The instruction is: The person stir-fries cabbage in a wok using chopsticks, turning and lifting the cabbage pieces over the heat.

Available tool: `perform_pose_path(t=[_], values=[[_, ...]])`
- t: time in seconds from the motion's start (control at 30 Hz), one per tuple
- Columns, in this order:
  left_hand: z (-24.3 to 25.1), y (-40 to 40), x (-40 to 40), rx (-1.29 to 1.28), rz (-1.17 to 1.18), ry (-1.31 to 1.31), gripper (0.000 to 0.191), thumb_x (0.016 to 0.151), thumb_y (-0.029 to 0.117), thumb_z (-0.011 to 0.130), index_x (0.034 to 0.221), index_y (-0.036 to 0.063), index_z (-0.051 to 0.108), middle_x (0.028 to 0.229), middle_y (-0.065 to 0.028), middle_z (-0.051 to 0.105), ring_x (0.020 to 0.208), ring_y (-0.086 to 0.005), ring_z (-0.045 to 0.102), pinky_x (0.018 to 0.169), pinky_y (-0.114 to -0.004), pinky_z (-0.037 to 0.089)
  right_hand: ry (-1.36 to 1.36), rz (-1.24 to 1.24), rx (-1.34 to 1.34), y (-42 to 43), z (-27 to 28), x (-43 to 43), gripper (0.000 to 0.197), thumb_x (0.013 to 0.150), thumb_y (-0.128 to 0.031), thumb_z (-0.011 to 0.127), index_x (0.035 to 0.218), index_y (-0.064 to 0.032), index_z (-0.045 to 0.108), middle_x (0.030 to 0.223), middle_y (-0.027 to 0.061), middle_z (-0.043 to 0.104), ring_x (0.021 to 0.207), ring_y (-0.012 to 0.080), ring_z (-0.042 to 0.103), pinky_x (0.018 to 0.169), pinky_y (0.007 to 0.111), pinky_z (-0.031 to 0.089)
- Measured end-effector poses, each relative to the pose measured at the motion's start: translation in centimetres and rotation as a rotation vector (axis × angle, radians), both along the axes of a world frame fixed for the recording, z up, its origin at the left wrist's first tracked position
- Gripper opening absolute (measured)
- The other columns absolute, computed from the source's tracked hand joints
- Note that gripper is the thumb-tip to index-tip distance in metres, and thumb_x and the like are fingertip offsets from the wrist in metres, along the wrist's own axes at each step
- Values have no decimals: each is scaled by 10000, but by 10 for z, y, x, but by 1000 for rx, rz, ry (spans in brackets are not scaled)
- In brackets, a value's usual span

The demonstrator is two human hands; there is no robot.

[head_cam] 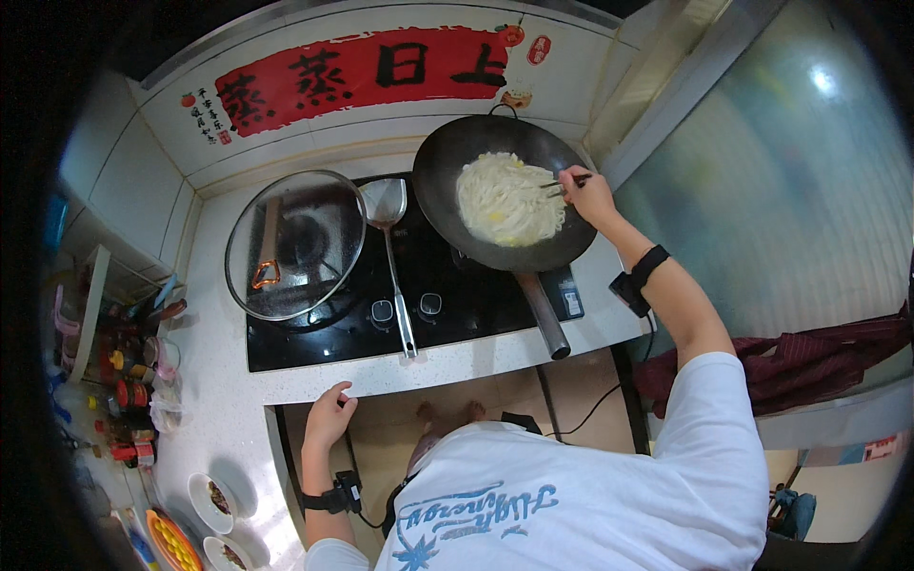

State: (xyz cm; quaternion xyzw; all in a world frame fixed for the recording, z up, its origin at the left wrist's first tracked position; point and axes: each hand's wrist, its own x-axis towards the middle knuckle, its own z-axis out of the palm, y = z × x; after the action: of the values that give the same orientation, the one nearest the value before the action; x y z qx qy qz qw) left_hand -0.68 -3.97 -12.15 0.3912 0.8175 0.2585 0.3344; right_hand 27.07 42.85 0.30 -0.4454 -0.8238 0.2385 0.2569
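Note:
My right hand (587,196) is closed on a pair of dark chopsticks (564,183), their tips at the right side of the pale noodles (508,198). The noodles, with yellow bits among them, lie in a dark wok (437,168) on the right of the black gas hob (464,314). The wok's handle (544,321) points toward me. My left hand (333,414) is empty, its fingers loosely bent, just off the counter's front edge. Between wok and lid lies a metal wok spatula (393,250). The glass lid (321,207) with a wooden handle rests over the left burner.
Two white bowls (203,510) with dark contents stand on the counter (207,421) at lower left, beside an orange dish (158,542) of yellow pieces. Jars and bottles (132,392) line the left wall. A frosted glass panel (771,214) and a dark red cloth (792,367) are at right.

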Motion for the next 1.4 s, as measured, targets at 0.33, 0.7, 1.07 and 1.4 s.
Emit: perform_pose_path(t=[0.33, 0.7, 1.07, 1.4], values=[[3, 8, 0, -14, -28, 15, 351, 786, 193, 610, 1116, 82, 567, 850, -114, 597, 638, -202, 555, 634, -310, 464, 647, -191, -761, -12, 20, 1, 313, 907, -338, 474, 870, -33, 537, 784, 110, 589, 620, 182, 596, 566, 287, 490], [1, 10, -2, -20, -46, 22, 362, 794, 207, 606, 1133, 91, 558, 876, -113, 594, 649, -202, 567, 642, -313, 471, 353, 130, -291, -76, 66, 44, 218, 878, -183, 549, 761, -9, 608, 699, 22, 571, 541, 85, 541, 514, 207, 433], [8, 20, -1, -17, -75, 31, 366, 795, 194, 596, 1143, 90, 551, 878, -111, 588, 637, -207, 569, 639, -316, 469, -186, 772, 402, -68, 15, 8, 105, 809, -182, 596, 802, -79, 574, 771, 61, 573, 710, 295, 569, 570, 359, 441], [9, 4, 1, -20, -22, 55, 358, 786, 188, 603, 1123, 75, 566, 824, -106, 595, 642, -201, 558, 649, -311, 466, -171, 500, 559, -5, 15, 9, 106, 812, -192, 585, 802, -86, 582, 774, 92, 582, 716, 296, 571, 605, 377, 455]])
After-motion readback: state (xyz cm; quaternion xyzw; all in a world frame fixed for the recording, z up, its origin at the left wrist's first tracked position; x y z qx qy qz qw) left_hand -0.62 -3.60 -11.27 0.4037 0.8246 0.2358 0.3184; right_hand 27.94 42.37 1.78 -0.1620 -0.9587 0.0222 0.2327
